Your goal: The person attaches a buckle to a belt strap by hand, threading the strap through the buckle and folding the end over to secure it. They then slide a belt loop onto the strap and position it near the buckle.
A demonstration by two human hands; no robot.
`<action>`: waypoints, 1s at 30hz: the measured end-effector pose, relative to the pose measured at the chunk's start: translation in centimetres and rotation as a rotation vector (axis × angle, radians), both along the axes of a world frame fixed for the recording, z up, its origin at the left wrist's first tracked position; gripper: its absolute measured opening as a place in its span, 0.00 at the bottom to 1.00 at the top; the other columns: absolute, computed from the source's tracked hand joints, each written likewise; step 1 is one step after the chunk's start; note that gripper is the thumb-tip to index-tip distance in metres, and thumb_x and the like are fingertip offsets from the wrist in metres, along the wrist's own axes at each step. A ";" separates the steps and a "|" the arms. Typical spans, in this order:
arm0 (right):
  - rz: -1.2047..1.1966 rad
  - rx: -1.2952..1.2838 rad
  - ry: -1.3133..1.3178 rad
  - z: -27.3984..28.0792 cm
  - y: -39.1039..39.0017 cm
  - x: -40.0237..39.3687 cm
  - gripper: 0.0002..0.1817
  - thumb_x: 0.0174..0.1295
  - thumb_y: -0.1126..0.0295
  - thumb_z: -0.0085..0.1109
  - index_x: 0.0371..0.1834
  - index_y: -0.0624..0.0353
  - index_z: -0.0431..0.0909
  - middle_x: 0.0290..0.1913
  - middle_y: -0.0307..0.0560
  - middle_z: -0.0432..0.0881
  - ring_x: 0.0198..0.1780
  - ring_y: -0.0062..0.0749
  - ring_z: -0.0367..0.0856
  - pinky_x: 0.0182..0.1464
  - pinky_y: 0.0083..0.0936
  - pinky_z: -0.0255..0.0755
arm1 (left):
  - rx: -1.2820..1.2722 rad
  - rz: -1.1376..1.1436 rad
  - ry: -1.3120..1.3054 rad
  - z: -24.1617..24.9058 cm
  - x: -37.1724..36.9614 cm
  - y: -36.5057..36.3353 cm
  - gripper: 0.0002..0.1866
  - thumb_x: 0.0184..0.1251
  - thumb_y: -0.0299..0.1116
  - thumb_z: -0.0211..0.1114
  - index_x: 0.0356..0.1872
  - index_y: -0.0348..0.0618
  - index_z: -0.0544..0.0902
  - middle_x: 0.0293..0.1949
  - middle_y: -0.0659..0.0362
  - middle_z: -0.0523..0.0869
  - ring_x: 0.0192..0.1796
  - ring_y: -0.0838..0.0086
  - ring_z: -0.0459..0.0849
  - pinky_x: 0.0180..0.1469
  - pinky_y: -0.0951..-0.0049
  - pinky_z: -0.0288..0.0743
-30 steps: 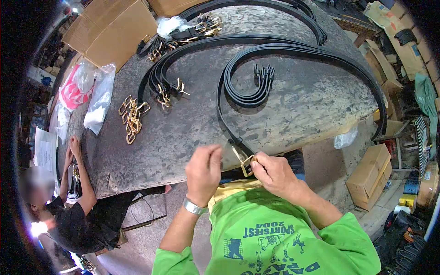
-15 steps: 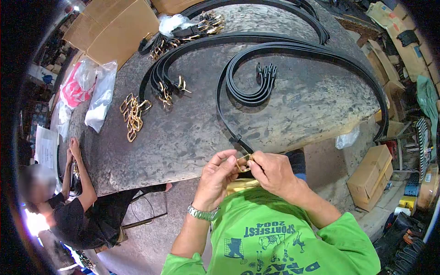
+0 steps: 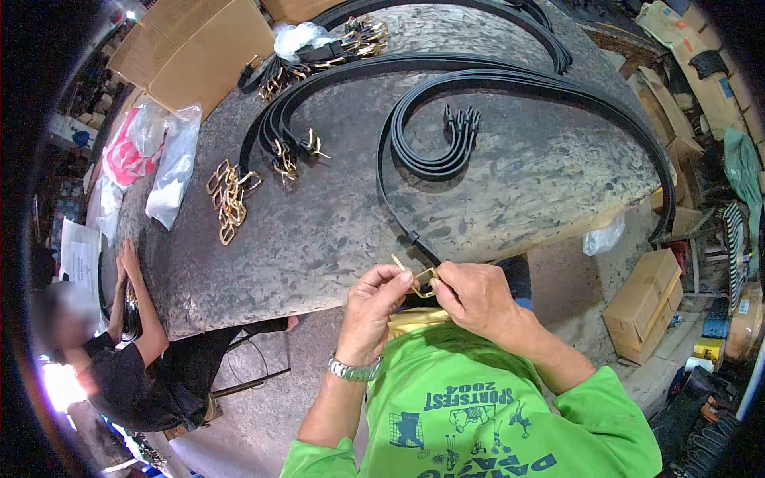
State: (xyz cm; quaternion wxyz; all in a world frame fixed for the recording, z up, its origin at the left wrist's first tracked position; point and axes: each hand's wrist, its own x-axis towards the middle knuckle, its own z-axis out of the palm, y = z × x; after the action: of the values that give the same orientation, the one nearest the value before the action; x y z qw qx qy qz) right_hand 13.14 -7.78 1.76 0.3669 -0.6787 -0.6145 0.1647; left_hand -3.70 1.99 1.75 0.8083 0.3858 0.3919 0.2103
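Observation:
Near the table's front edge, my left hand (image 3: 374, 307) pinches a gold buckle (image 3: 422, 285) between thumb and finger, with a narrow gold piece standing up at the fingertips. My right hand (image 3: 478, 296) is closed round the end of a black belt strap (image 3: 426, 253) and the right side of the same buckle. The strap runs up from my hands to a curved bundle of black belts (image 3: 434, 171). Several loose gold buckles (image 3: 231, 207) lie in a heap at the left, beside belt ends with gold fittings (image 3: 284, 163).
The dark table (image 3: 319, 231) carries more belts with gold buckles (image 3: 351, 48) and plastic bags (image 3: 174, 171). A cardboard box (image 3: 183, 48) stands at the back left, another (image 3: 644, 307) at the right below the table. A person in black (image 3: 159, 374) sits at the left.
The gold piece at my left fingertips has turned upward, and the buckle is tilted differently. My right hand has stayed nearly in place.

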 end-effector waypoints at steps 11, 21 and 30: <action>0.094 0.017 0.003 -0.3 -0.1 0.2 0.09 0.63 0.69 0.60 0.29 0.58 0.70 0.23 0.54 0.77 0.27 0.52 0.81 0.30 0.45 0.74 | -0.252 -0.111 -0.091 0.1 0.1 1.1 0.04 0.73 0.30 0.63 0.43 0.43 0.80 0.36 0.59 0.87 0.41 0.73 0.87 0.48 0.73 0.79; 0.056 -0.029 0.054 -0.2 -0.2 0.2 0.09 0.65 0.69 0.58 0.30 0.59 0.71 0.24 0.55 0.78 0.28 0.54 0.81 0.31 0.46 0.74 | -0.198 -0.114 -0.083 0.3 0.5 0.9 0.04 0.74 0.33 0.63 0.41 0.45 0.80 0.37 0.60 0.88 0.42 0.75 0.87 0.50 0.72 0.79; 0.073 -0.052 0.057 -0.7 -0.4 0.2 0.08 0.67 0.69 0.57 0.34 0.60 0.72 0.27 0.56 0.80 0.31 0.54 0.82 0.33 0.46 0.74 | -0.064 -0.088 -0.062 0.1 1.0 0.3 0.05 0.74 0.32 0.63 0.41 0.43 0.80 0.37 0.60 0.88 0.41 0.75 0.87 0.47 0.74 0.80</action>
State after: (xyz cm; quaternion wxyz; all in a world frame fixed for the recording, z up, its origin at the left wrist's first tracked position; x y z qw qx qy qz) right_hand 13.37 -8.20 1.09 0.3603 -0.6602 -0.6237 0.2130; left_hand -2.74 2.28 1.82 0.8404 0.3698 0.3560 0.1739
